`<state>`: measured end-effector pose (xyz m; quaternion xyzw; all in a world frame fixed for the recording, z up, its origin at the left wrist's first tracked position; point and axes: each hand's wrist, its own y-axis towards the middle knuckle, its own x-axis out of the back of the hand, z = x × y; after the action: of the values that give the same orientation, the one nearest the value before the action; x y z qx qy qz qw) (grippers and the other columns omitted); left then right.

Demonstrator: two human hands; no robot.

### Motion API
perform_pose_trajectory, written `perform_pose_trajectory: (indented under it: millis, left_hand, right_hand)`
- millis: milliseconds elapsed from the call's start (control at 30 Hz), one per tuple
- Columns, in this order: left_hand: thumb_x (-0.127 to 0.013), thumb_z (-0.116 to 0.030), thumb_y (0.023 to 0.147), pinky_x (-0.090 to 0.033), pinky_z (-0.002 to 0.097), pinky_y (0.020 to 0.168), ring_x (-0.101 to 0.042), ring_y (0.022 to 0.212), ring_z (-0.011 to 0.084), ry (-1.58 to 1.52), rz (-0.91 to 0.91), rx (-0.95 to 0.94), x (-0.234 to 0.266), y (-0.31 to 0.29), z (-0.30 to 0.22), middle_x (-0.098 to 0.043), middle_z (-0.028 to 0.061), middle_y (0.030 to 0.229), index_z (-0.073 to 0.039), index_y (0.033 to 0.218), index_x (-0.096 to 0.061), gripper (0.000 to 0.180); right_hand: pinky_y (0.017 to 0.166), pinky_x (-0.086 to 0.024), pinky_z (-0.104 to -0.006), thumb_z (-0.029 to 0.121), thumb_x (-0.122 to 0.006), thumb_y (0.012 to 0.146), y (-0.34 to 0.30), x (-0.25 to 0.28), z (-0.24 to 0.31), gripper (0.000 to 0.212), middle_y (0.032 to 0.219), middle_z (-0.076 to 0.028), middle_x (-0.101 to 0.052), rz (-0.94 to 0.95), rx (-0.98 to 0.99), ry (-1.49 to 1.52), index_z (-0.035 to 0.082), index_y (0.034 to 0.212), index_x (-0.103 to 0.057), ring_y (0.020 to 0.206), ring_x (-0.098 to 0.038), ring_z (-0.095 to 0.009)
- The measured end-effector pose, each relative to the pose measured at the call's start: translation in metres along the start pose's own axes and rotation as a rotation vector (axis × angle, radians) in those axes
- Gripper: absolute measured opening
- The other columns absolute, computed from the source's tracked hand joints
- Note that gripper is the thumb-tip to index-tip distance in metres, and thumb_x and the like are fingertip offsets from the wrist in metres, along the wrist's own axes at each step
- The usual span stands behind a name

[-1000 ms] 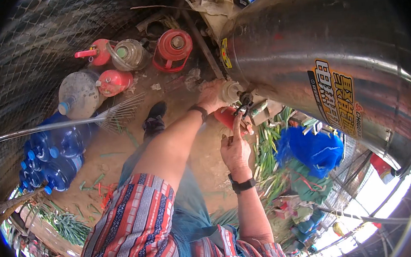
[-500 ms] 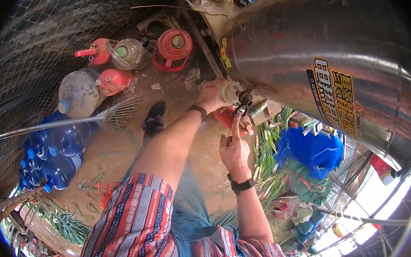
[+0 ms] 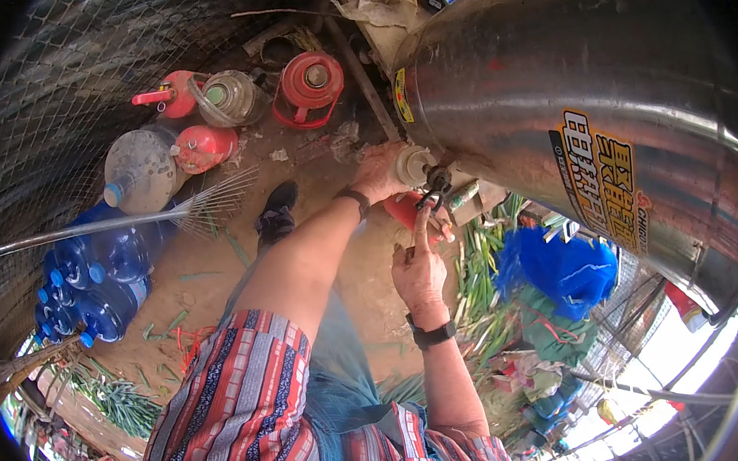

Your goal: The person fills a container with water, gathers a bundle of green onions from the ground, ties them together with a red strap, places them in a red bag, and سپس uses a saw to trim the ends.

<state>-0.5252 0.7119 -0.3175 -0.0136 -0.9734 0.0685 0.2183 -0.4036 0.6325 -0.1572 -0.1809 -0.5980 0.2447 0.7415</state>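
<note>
My left hand [image 3: 375, 174] reaches to the pale neck of a red vacuum flask [image 3: 405, 209] and is closed at it; some of its fingers are hidden there. Above and beside that neck is a dark tap [image 3: 439, 177], fixed to the lower end of a large steel water boiler [image 3: 505, 81]. My right hand [image 3: 422, 271] has its index finger stretched out, with the tip against the tap's black lever. Its other fingers are partly bent and hold nothing I can see. The flask's mouth lies close by the tap; whether water runs cannot be made out.
Red flasks [image 3: 309, 88] and a clear jug [image 3: 236, 99] stand beyond my left arm. Farther left lie a wire rake [image 3: 125, 219], a dusty large bottle [image 3: 140, 166] and several blue water bottles [image 3: 115, 307]. Green onions [image 3: 482, 287] and a blue mesh bag [image 3: 559, 272] lie at right.
</note>
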Motion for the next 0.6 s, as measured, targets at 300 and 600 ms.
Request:
perform_pose_trajectory:
  millis: [300,600]
  left_hand:
    - [-0.081,-0.041,0.060,-0.042,0.0401,0.095,-0.056,0.109,0.0281,0.142,0.037,0.047,0.003,0.001,-0.007,-0.060,0.0091,0.113,-0.020,0.115,-0.060,0.062]
    - [-0.080,-0.048,0.060,-0.038,0.0404,0.097,-0.053,0.115,0.0271,0.056,0.084,0.003,0.007,0.007,-0.009,-0.058,0.0079,0.119,-0.018,0.118,-0.055,0.070]
  right_hand:
    - [0.058,-0.050,-0.0485,0.024,-0.055,0.087,0.000,0.001,0.001,0.081,0.065,-0.012,-0.066,0.032,-0.027,0.001,0.012,0.150,-0.005,0.062,-0.063,-0.036]
    - [0.061,-0.050,-0.0464,0.020,-0.058,0.083,0.001,-0.006,-0.004,0.087,0.065,-0.011,-0.064,0.030,-0.074,0.002,0.019,0.151,-0.003,0.061,-0.062,-0.035]
